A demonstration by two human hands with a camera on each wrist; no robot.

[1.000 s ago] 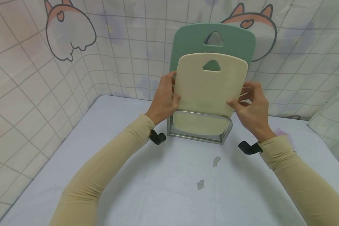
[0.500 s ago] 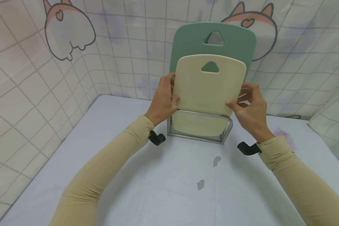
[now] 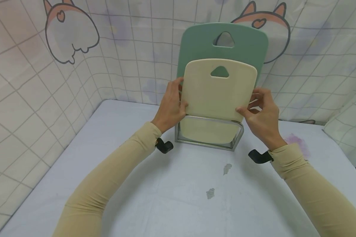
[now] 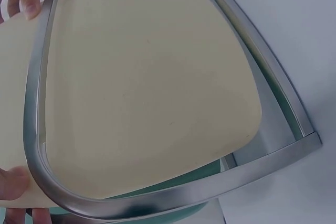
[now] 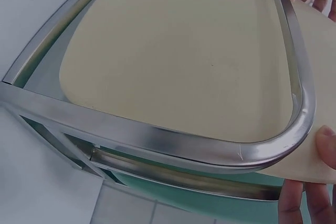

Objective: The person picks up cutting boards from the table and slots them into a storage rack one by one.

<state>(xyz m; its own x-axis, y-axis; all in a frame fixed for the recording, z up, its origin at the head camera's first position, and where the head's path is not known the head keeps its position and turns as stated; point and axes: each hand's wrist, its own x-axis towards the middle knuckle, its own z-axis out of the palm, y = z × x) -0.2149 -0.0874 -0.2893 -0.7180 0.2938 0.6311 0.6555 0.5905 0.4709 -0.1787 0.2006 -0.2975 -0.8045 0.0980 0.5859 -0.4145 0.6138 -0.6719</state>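
Note:
A cream cutting board (image 3: 218, 92) stands in the front slot of a metal rack (image 3: 207, 144), its lower part behind the rack's front bar. My left hand (image 3: 170, 107) pinches the board's left edge, thumb in front and fingers behind. On the right edge my right hand (image 3: 262, 113) pinches it the same way. Behind it a larger green cutting board (image 3: 192, 42) leans upright in the rack. In the left wrist view the cream board (image 4: 152, 82) shows inside the rack frame, its lower edge apart from the base bar. The right wrist view shows the right thumb (image 5: 326, 145) on the board.
The rack stands on a white-covered table (image 3: 166, 197) with two grey patches and a pink stain (image 3: 298, 143). A grid-patterned curtain (image 3: 130, 65) with cartoon animals hangs close behind and to the left. A dark cable (image 3: 307, 121) lies at the back right.
The cream board has sunk slightly lower in the rack and shifted a little left, both hands moving down with it. The green board and the rack stay in place.

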